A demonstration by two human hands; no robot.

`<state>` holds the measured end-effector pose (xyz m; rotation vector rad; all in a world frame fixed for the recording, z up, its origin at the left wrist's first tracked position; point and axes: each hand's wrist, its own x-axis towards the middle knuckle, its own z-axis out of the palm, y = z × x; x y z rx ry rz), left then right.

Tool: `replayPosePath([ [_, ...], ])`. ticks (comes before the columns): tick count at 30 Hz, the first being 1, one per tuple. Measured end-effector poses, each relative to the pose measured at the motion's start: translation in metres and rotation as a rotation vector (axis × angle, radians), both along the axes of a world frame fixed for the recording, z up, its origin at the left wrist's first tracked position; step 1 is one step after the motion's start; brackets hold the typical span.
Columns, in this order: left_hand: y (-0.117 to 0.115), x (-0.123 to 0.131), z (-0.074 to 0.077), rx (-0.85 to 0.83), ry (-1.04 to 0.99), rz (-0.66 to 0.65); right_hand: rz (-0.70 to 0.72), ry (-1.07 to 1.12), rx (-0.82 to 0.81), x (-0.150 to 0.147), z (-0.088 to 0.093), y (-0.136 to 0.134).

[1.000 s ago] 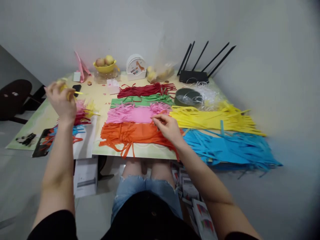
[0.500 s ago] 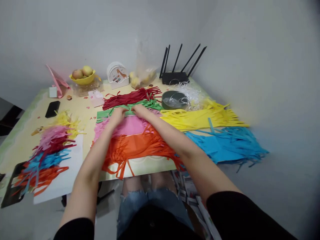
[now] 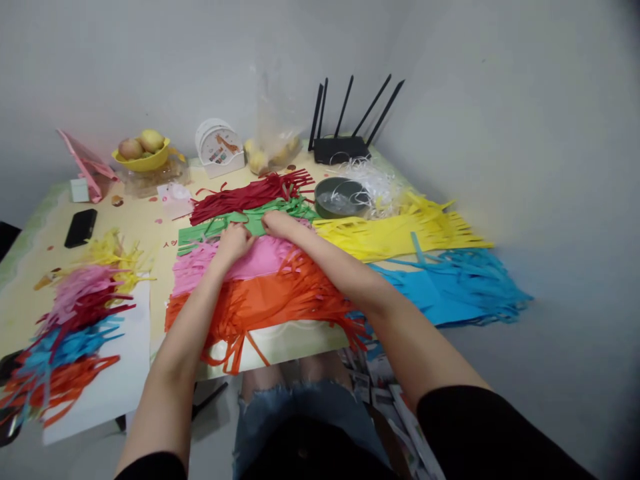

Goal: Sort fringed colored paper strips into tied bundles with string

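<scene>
A green fringed paper strip (image 3: 255, 221) lies across the table between a dark red fringed strip (image 3: 245, 198) and a pink fringed strip (image 3: 260, 257). My left hand (image 3: 237, 240) is closed, its fingers curled at the green strip's near edge, beside the pink one. Just to its right, my right hand (image 3: 278, 224) pinches the green strip; its fingertips are partly hidden. Nearest me, under my forearms, is an orange fringed strip (image 3: 265, 297). Yellow (image 3: 370, 237) and blue (image 3: 445, 293) fringed strips extend to the right.
Cut fringe bundles (image 3: 85, 293) lie on a white sheet (image 3: 125, 360) at left, near a black phone (image 3: 81, 228). Behind are a yellow fruit bowl (image 3: 145, 161), a router (image 3: 341, 150), a dark round tin (image 3: 335, 208) and white shredded strands (image 3: 375, 183). A wall borders the right side.
My left hand has slid slightly toward me, from the middle of the green strip to its near edge. My right hand stays on the green strip. The camera view has shifted a little.
</scene>
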<state>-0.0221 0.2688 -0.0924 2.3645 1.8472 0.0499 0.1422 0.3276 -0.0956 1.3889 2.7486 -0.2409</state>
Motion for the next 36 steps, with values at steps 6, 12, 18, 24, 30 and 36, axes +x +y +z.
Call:
replayPosePath([
  [6,0.02,0.011,-0.006,-0.003,0.047,-0.028,0.055,-0.017,-0.014,0.0,0.001,0.004],
  [12,0.033,0.008,-0.006,-0.063,0.04,-0.02,0.029,0.013,0.005,0.003,-0.001,0.009],
  [18,0.046,0.002,0.002,-0.127,-0.017,-0.001,-0.007,0.037,-0.02,0.004,0.0,0.016],
  [24,0.057,0.0,0.005,-0.159,-0.04,0.016,-0.023,0.028,-0.045,0.001,0.01,0.012],
  [30,0.063,0.002,0.007,-0.154,-0.038,0.049,-0.024,0.02,-0.056,0.0,0.013,0.011],
  [36,0.064,0.003,0.008,-0.149,-0.038,0.084,-0.011,0.03,-0.057,-0.002,0.009,0.015],
])
